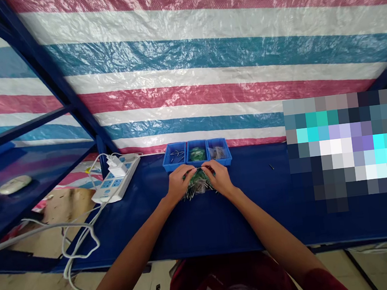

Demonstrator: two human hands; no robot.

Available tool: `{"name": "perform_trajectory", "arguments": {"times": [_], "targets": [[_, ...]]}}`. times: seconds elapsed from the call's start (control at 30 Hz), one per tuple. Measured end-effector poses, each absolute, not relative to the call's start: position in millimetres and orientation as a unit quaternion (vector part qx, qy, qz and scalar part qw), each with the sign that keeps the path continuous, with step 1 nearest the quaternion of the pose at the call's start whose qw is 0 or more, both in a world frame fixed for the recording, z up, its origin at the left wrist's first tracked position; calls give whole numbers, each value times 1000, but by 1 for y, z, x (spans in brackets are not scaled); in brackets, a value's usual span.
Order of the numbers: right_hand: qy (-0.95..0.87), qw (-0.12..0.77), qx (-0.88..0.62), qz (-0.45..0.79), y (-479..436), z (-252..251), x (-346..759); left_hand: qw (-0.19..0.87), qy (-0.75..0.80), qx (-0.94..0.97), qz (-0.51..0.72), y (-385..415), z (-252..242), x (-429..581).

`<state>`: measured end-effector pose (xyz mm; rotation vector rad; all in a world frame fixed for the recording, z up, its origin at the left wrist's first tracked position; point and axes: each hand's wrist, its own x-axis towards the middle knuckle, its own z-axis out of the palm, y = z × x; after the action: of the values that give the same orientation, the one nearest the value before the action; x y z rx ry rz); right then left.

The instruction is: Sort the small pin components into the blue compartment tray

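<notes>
Okay, 2 hands, 1 pile, 3 bins. Left hand and right hand meet over the far side of the pile, thumbs and index fingers bent in close together. Fingers look pinched; something thin may be between them, too small to be sure, so can't tell if either hand is gripping. Pile: 1, on the table, between the hands and just near of the bins; mixed thin pins, green bits and clear packets, too jumbled to count.

Bins: 3 blue, in one row left to right, by the far edge. Left bin: several thin pins, spread out. Middle bin: green bits, heaped, no count possible. Right bin: clear packets, overlapping, number unclear.

Loose pin: 1, dark, alone on the table, right of the right hand, well apart from the pile. Power strip: 1, white, left of the bins, at least 1 plug in it. White cords loop at the table's left end, tangled, count unclear. Far left: 1 pale oval thing on a shelf. Striped sheet: 1, behind the bins. Far right is pixelated, contents unreadable.
</notes>
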<state>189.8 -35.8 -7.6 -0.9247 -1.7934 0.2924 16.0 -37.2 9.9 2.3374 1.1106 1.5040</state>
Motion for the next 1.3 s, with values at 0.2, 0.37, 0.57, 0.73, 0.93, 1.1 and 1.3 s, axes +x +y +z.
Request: {"name": "perform_trajectory", "arguments": {"times": [0.2,0.37,0.57,0.73,0.93,1.1,1.3], "targets": [[-746,543,-367,117,-36,-7,188,77,376,774,504,-37,12,15],[-742,553,-361,116,-37,-6,188,150,403,734,526,-38,12,17],[-734,556,-373,111,-37,-7,187,364,418,578,598,-33,4,26],[-727,550,-387,135,-39,-8,184,475,385,500,614,-30,2,30],[-725,530,-418,136,-40,-7,183,434,375,566,592,-30,6,25],[-702,551,-432,132,-40,-3,183,321,419,646,552,-30,7,18],[-704,566,-411,124,-42,-2,185,288,446,664,527,-31,8,18]]}}
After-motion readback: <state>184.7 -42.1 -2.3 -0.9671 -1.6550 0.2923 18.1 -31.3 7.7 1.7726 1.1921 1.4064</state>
